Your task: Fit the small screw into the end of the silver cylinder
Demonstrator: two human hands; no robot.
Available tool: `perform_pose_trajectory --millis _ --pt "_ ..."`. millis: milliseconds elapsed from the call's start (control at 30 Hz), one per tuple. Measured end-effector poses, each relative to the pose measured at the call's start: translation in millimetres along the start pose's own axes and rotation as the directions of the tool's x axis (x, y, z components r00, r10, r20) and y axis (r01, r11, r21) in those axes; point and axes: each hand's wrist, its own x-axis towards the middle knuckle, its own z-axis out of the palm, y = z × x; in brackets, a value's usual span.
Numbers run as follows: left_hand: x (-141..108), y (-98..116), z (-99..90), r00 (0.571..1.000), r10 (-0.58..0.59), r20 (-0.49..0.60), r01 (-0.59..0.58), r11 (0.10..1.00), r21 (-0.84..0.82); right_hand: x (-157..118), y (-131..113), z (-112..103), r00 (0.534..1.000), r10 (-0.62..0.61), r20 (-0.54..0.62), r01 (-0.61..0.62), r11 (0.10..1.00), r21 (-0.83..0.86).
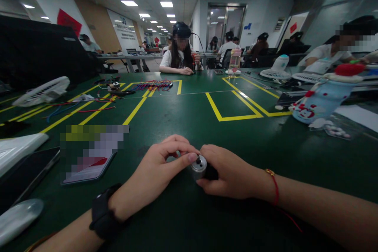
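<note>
A small silver metal cylinder [199,168] with a round, holed top stands upright just above the green table [183,126], near the centre of the head view. My right hand [228,171] is wrapped round its right side, where a black part shows between the fingers. From the left, my left hand [165,161] reaches to the top of the cylinder, thumb and fingertips pinched at a small dark piece [198,160] there. Whether that piece is separate from the cylinder cannot be made out.
A phone [91,161] lies left of my left hand, with a white mouse [20,220] nearer. Wires [153,85] and a white fan [44,91] are at the back left. A blue bottle [321,98] stands right. A person [180,53] sits opposite.
</note>
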Motion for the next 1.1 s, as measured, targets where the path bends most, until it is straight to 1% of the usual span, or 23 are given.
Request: perform_pose_trajectory --millis 167,267,333,467,633,800,933,1000,1100 --pt "-4 -12 -11.8 0.999 -0.043 -0.018 0.044 0.999 0.033 0 -1 -3 1.0 -0.008 -0.001 0.008 0.999 0.034" --pt "-4 -19 -17.6 0.996 -0.087 0.029 0.084 0.992 0.099 0 0 -3 1.0 -0.01 -0.001 0.01 0.999 0.042" --pt "-4 -23 -19.2 0.99 -0.108 0.087 0.095 0.986 0.137 0 0 -2 1.0 -0.012 -0.003 0.012 0.999 0.046" --pt "-4 -25 -17.6 0.976 -0.108 0.191 0.061 0.969 0.24 0 1 -1 1.0 -0.014 -0.006 0.014 0.998 0.053" --pt "-5 -27 -14.3 0.965 -0.079 0.25 -0.007 0.947 0.323 0 2 -2 1.0 -0.009 -0.011 0.009 0.998 0.054" --pt "-5 -27 -13.1 0.964 -0.075 0.256 -0.021 0.935 0.353 -1 1 -2 1.0 -0.005 -0.003 0.005 0.999 0.053" --pt "-4 -28 -15.5 0.966 -0.072 0.249 -0.012 0.948 0.319 -1 1 -3 1.0 -0.006 -0.001 0.006 0.999 0.048" --pt "-3 -27 -17.5 0.974 -0.084 0.211 0.023 0.961 0.277 -1 0 -3 1.0 -0.008 0.0 0.008 0.999 0.049" --pt "-3 -24 -19.8 0.987 -0.138 0.08 0.119 0.972 0.204 -1 0 -4 1.0 -0.014 -0.002 0.014 0.998 0.058"
